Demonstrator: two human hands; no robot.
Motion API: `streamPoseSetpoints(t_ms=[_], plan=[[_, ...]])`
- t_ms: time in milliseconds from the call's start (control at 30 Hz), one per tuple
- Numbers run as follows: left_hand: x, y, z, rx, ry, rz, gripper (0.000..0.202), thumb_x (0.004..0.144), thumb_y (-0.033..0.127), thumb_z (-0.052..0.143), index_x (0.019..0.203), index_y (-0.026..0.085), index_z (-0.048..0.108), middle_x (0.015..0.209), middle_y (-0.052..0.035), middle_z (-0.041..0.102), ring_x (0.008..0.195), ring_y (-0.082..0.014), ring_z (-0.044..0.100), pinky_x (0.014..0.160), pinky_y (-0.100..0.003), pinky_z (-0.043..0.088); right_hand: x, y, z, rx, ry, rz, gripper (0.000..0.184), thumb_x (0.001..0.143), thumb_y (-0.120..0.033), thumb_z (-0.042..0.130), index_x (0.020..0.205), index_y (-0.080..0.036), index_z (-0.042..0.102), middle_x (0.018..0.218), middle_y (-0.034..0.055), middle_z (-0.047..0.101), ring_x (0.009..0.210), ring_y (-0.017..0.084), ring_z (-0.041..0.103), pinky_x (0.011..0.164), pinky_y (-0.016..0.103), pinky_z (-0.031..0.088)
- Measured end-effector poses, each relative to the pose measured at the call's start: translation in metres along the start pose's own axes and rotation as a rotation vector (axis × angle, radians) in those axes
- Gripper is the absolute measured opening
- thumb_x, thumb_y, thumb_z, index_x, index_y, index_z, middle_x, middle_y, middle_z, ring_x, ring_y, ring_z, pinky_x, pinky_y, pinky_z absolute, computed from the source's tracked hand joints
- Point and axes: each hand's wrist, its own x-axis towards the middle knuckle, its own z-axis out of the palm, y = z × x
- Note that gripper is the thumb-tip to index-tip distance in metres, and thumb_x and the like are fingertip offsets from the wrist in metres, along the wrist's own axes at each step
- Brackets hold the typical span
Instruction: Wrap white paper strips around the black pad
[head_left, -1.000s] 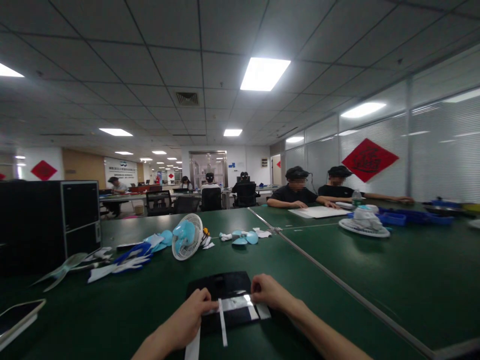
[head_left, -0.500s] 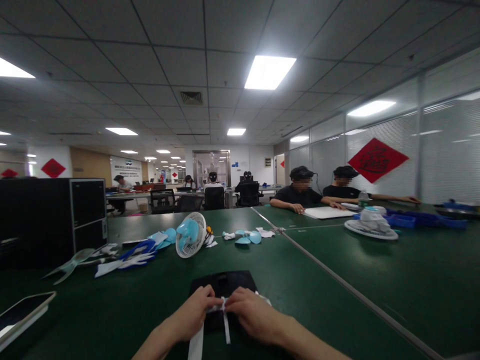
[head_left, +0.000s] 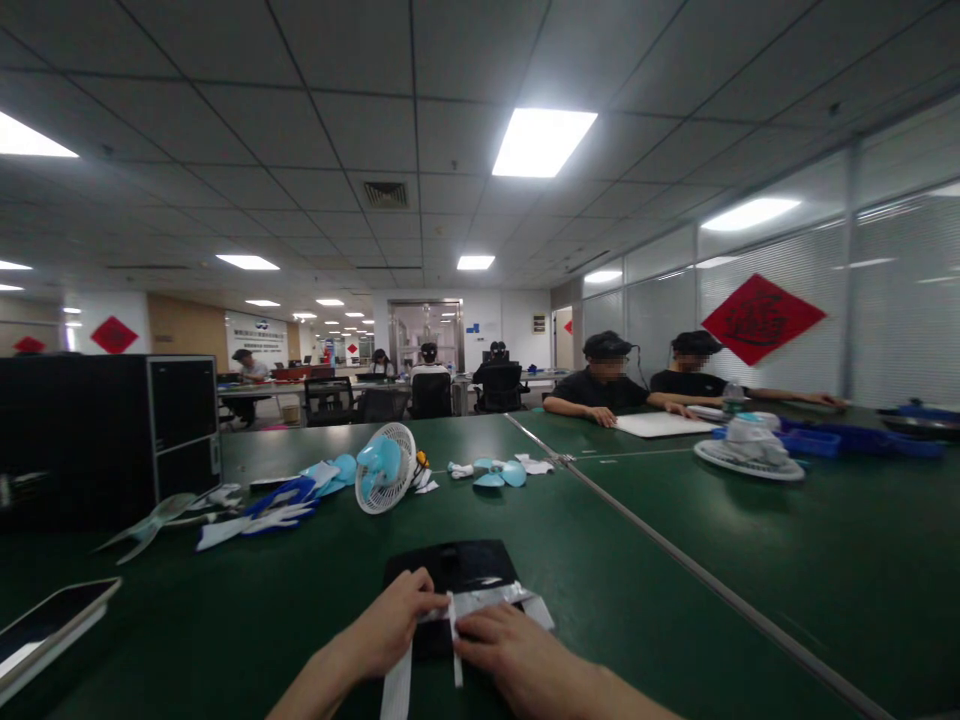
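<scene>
From my remote station I look over a long green desk, with the clock face centred on a black panel and 12 pointing away. Two seated people in dark tops, one nearer than the other, work at 1 to 2 o'clock. A black computer tower stands at 10, and a tilted fan with light-blue blades rests at 11.

The black panel lies flat on the desk, directly under my fingers. My left hand reaches in from 8 o'clock, its fingers bunched close at the top of a narrow white strip; I cannot tell whether they pinch it. My right hand comes from 4, fingers stretched and side by side over the panel, their undersides hidden, so any grip is unclear.

Shiny clear film crosses the panel at 1 o'clock from the right fingertips. The narrow white strip, smallest of all, runs toward 6, touching the left fingertips and just at 9 from the right ones.
</scene>
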Motion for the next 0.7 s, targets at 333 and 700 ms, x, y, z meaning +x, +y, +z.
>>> streamPoseSetpoints(t_ms=[333, 700], plan=[[-0.002, 0.005, -0.003, 0.008, -0.003, -0.005, 0.046, 0.087, 0.01, 0.03, 0.114, 0.031, 0.06, 0.105, -0.0028, 0.051, 0.094, -0.0168, 0.046, 0.085, -0.029, 0.037, 0.004, 0.004, -0.011, 0.001, 0.083, 0.127, 0.043, 0.09, -0.018, 0.04, 0.128, -0.028, 0.055, 0.131, 0.0044, 0.057, 0.119, 0.02, 0.049, 0.103, 0.034, 0.035], [-0.017, 0.005, -0.018, 0.005, 0.02, -0.051, 0.032, 0.089, 0.021, 0.034, 0.1, 0.025, 0.065, 0.107, -0.003, 0.056, 0.095, -0.0155, 0.052, 0.083, -0.027, 0.039, -0.008, 0.028, -0.011, 0.1, 0.058, 0.237, 0.037, 0.092, -0.026, 0.042, 0.126, -0.025, 0.058, 0.13, 0.0046, 0.058, 0.118, 0.021, 0.052, 0.105, 0.033, 0.036]])
